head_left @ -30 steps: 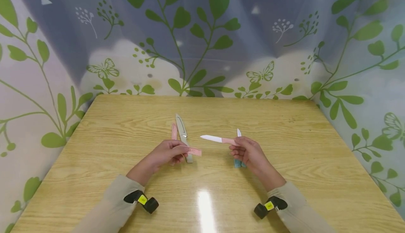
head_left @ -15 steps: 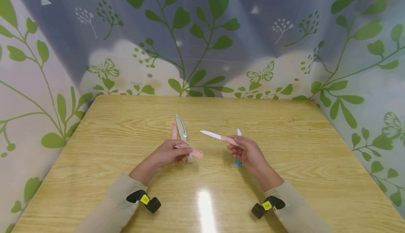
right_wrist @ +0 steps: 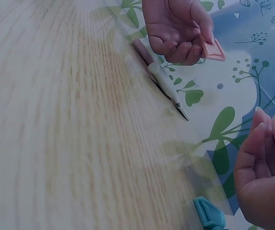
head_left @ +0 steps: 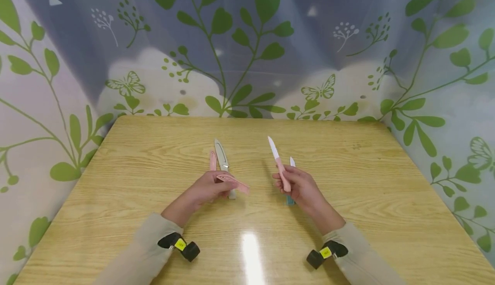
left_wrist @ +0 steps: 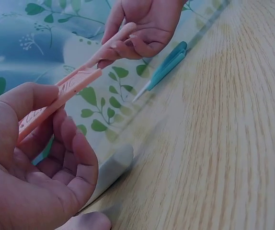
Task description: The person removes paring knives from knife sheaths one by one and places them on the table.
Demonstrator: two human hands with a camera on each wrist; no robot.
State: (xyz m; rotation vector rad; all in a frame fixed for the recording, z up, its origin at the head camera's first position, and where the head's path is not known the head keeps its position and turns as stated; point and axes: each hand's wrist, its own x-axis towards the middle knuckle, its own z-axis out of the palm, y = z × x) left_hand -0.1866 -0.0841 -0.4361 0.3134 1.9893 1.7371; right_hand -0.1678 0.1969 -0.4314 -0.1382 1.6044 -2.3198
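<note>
My left hand pinches a flat pink knife sheath between thumb and fingers, its free end toward the right. The left wrist view shows raised lettering on it. Opposite, my right hand holds a small knife by its pink handle, its white blade pointing away from me. In the right wrist view that knife is mostly hidden. Behind the left hand lies a beige-handled knife, with a slim pink piece alongside. A teal-handled knife lies below the right hand, partly covered in the head view.
The wood-grain table ends at a leaf-print curtain along the back and sides. A bright light reflection lies on the near part of the table. A camera is strapped to each wrist.
The knife in my right hand has swung from pointing left to pointing away from me. My left hand has shifted slightly right, the sheath's free end tipping lower.
</note>
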